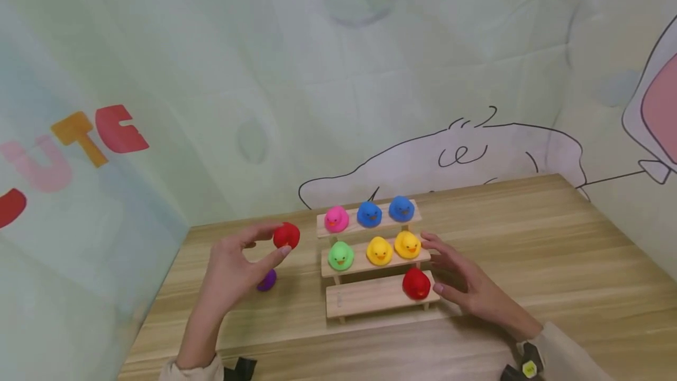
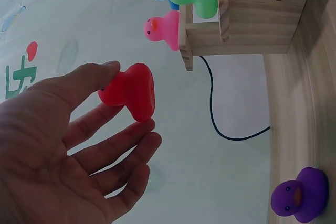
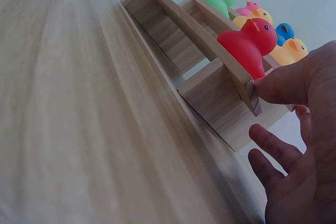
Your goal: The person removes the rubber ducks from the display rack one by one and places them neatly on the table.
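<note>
My left hand [image 1: 235, 272] pinches a red rubber duck [image 2: 137, 92] between thumb and fingers, held in the air left of a three-tier wooden stand [image 1: 365, 298]. Below that hand a purple rubber duck [image 2: 302, 195] sits on the table. At the stand's right end is my right hand [image 1: 471, 284], its thumb touching the end of the lowest tier. Another red duck [image 3: 249, 45] stands there, close to the thumb. The middle tier bears a green duck [image 1: 341, 256] and two yellow ducks [image 1: 379, 251]; on the top tier are a pink duck [image 1: 336, 219] and two blue ducks [image 1: 369, 214].
The wood-grain table [image 1: 529, 240] runs up to a pale printed cloth backdrop [image 1: 254, 75] behind and at the left. A dark strap with a small device [image 1: 529, 363] is on the right wrist.
</note>
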`<state>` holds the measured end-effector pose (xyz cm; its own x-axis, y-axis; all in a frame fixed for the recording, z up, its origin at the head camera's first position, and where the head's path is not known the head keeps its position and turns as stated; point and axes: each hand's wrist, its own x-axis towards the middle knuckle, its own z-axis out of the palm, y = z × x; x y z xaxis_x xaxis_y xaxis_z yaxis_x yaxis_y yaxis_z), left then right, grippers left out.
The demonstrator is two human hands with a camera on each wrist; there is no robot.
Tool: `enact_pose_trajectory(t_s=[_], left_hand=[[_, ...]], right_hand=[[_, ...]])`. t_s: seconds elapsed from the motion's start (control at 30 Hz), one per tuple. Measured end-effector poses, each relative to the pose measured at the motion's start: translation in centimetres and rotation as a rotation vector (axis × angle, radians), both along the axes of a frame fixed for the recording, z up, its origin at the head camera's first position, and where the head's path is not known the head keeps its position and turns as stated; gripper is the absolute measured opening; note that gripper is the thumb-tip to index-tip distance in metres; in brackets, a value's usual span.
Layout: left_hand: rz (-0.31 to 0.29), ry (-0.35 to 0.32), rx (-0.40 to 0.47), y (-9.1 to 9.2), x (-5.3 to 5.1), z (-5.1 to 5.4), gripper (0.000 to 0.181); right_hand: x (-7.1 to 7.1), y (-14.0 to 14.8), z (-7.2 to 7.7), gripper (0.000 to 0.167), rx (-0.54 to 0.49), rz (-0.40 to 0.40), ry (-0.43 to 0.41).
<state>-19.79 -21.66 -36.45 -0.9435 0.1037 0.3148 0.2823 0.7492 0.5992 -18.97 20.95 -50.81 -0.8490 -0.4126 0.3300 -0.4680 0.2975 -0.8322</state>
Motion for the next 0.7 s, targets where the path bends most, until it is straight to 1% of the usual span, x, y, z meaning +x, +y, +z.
enact_pose_trajectory(t_s=[0.23,0.33,0.5,0.7], left_hand=[[-0.009,-0.153,-0.035,-1.1,-1.2,-1.3,0.040],[-0.021,-0.199,-0.038,-1.7,-1.7,-1.9,0.041],[-0.030,-0.251,-0.049,-2.5,-2.5,-3.1,0.042],[0.002,-0.304,-0.090,-3.0,-3.3,-4.7,0.042]], right_hand=[[-0.1,0.0,0.0,0.076,-0.011,0.011,0.009],[-0.1,0.0,0.0,0.076,-0.018,0.014,0.007],[0.0,0.0,0.0,0.077,-0.028,0.021,0.002],[0.0,-0.1,0.1,0.076,-0.027,0.022,0.003]])
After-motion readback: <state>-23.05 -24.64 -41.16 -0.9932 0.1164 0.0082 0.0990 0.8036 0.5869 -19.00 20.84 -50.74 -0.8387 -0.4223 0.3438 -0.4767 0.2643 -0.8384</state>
